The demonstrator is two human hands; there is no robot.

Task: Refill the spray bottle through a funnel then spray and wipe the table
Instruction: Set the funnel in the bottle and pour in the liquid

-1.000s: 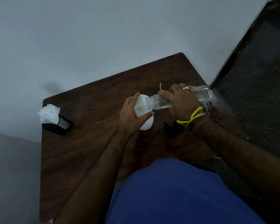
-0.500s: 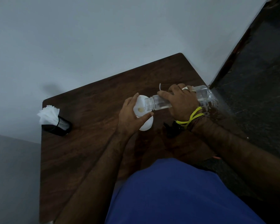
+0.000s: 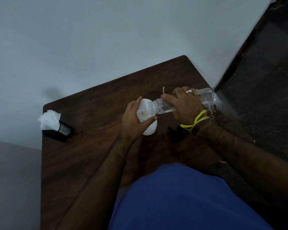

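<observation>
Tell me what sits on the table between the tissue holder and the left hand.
Nothing: in the head view, the table is bare wood between the tissue holder and the left hand.

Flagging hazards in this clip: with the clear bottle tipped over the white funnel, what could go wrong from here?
1. The clear bottle lies almost level with its mouth at the funnel rim, so water may miss and wet the table.
2. The left hand steadies the funnel and white spray bottle; a loose grip could tip both.
3. The black spray head sits under the right hand and could get knocked.
</observation>
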